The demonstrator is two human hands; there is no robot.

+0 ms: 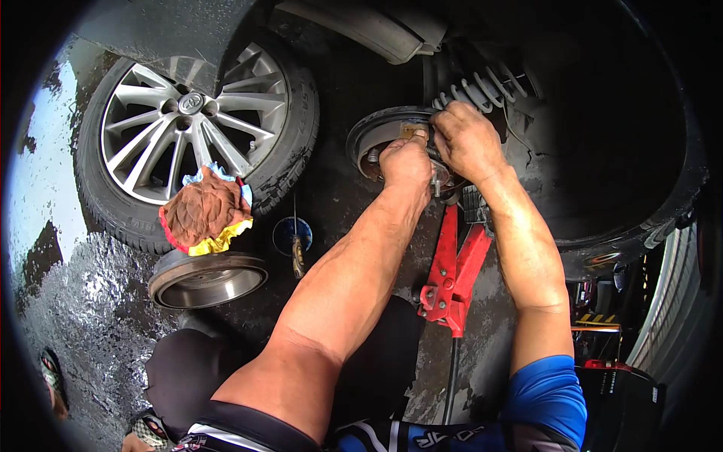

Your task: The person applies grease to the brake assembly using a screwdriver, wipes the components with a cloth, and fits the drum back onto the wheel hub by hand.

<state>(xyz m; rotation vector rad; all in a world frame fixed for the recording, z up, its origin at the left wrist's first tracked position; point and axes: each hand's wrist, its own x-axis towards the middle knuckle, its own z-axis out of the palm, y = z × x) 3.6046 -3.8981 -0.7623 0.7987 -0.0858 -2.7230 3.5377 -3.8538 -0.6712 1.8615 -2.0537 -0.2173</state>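
Observation:
Both my hands are up at the bare brake assembly [370, 139] inside the car's wheel arch. My left hand [405, 160] is closed in a fist against the front of the assembly, near the wheel studs. My right hand [467, 135] grips the upper right part of it, just below the coil spring [482, 87]. Whatever small part each hand holds is hidden by the fingers. A red jack [454, 267] stands under the assembly, between my forearms.
The removed alloy wheel [192, 124] leans at the left with a brown, red and yellow rag [205, 211] on it. A brake drum [207, 279] lies on the wet ground, a blue-disc tool [294, 237] beside it. A foot in a sandal [53, 377] shows at the lower left.

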